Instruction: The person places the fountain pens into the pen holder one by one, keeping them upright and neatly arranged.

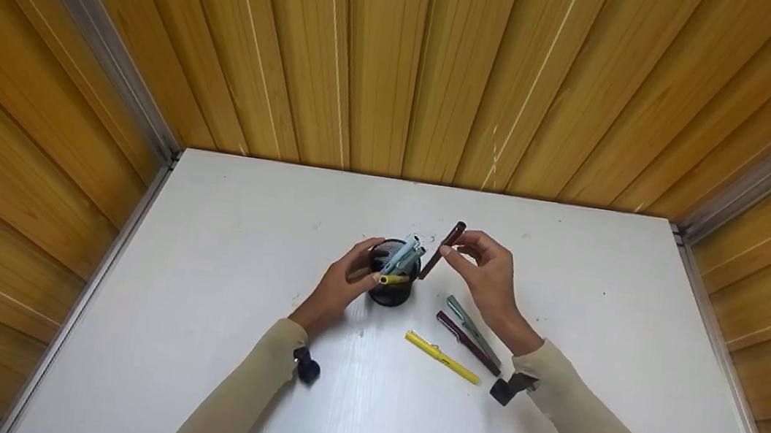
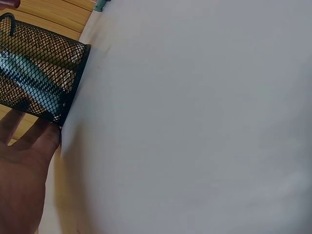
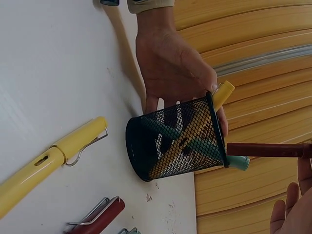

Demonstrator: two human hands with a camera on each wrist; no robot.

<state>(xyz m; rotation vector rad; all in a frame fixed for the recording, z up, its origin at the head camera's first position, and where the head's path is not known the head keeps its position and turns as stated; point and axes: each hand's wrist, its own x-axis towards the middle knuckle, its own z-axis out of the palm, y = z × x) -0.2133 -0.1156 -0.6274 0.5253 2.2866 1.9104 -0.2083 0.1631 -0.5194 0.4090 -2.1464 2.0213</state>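
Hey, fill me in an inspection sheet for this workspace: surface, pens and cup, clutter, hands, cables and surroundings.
Surface: white table, with small dark marks near the cup.
Job's things, in the cup: blue pen, green pen, yellow pen.
Job's things, on the table: loose yellow pen, loose red pen, loose green pen.
Clutter: nothing seen.
Left hand: holds the cup.
Right hand: pinches the held red pen, which slants beside the cup's rim.
Cables: nothing seen.
Surroundings: wood-look panels behind and on both sides, grey trim at the corners.
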